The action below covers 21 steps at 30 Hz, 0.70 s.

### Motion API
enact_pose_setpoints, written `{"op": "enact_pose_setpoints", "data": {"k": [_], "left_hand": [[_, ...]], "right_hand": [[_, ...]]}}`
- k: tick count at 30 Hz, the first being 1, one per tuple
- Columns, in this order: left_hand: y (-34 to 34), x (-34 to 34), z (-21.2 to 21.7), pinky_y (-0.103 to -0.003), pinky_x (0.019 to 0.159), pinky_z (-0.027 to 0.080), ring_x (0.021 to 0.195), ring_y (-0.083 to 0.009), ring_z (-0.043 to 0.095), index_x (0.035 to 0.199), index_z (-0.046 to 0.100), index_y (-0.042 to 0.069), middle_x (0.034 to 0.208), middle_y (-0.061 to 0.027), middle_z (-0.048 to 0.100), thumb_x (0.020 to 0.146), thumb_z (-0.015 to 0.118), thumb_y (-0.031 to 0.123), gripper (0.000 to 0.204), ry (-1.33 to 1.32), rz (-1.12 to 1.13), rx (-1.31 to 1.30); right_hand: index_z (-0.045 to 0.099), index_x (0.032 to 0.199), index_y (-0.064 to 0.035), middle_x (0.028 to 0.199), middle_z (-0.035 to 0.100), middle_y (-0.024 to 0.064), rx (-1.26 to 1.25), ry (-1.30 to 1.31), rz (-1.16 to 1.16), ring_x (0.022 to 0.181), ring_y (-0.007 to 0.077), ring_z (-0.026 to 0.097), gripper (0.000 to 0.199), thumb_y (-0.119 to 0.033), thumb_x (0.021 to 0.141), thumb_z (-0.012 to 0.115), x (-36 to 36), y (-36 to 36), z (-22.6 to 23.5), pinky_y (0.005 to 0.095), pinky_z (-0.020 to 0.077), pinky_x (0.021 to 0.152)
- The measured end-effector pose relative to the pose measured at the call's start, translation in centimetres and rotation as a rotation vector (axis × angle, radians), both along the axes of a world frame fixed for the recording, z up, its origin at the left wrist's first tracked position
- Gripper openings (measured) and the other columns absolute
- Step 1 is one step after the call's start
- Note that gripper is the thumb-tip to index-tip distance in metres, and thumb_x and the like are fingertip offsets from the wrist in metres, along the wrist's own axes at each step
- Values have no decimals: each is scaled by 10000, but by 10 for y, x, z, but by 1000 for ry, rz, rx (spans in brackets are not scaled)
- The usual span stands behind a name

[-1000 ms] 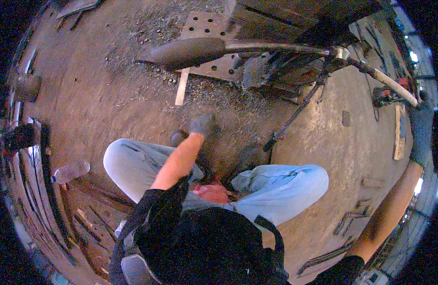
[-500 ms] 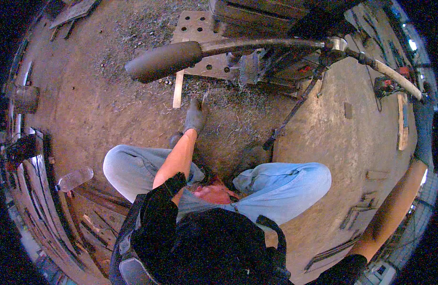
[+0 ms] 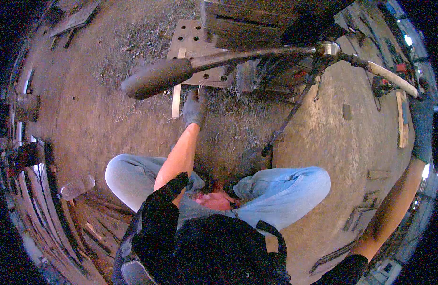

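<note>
My left hand (image 3: 195, 109), in a dark grey glove, reaches forward above the dirt floor. Its fingers look closed, and thin, pale, wire-like strands (image 3: 201, 84) stick out at the fingertips. Just beyond it lies the near edge of a metal plate with round holes (image 3: 188, 32). A long metal lever (image 3: 252, 53) crosses above the plate, with a thick dark cylindrical end (image 3: 157, 78) at the left and a round hub (image 3: 329, 49). At far right, my gloved right hand (image 3: 422, 114) is closed round the end of the lever's pale-wrapped handle (image 3: 392, 78); its fingers show only partly.
A dark machine body (image 3: 257, 23) rises behind the lever, and a dark rod (image 3: 290, 116) slants down from it. A pale flat strip (image 3: 177, 99) lies by the plate. Metal bars (image 3: 36, 199) and a plastic bottle (image 3: 78, 187) are at left, a wooden piece (image 3: 402, 121) at right.
My left hand has moved forward, closer to the holed plate. The lever's dark left end sits lower in the picture. My right hand stays at the handle.
</note>
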<state>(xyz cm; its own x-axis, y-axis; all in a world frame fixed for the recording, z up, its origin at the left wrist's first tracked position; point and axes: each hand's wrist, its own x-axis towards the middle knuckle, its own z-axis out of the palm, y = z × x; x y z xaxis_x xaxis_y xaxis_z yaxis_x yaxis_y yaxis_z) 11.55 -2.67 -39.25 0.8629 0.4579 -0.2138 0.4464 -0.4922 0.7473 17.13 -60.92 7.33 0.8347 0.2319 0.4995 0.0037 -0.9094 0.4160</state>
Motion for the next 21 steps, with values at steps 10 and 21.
{"op": "enact_pose_setpoints", "data": {"k": [10,21], "left_hand": [[-30,25,9,-573,804,495,970,-487,646,1237,551,146,1024,-270,686,983,463,536,473,85,-192,32],[-53,30,-24,-582,757,496,928,-491,652,1263,535,185,1001,-242,699,953,525,513,452,123,-146,81]], "right_hand": [[576,1307,-5,1195,649,183,-2,-13,50,1097,304,625,466,-16,844,636,-13,21,0,415,498,955],[592,1294,-17,1142,652,200,-73,-19,-95,1056,348,630,484,-21,814,649,-27,80,7,430,498,929]]}}
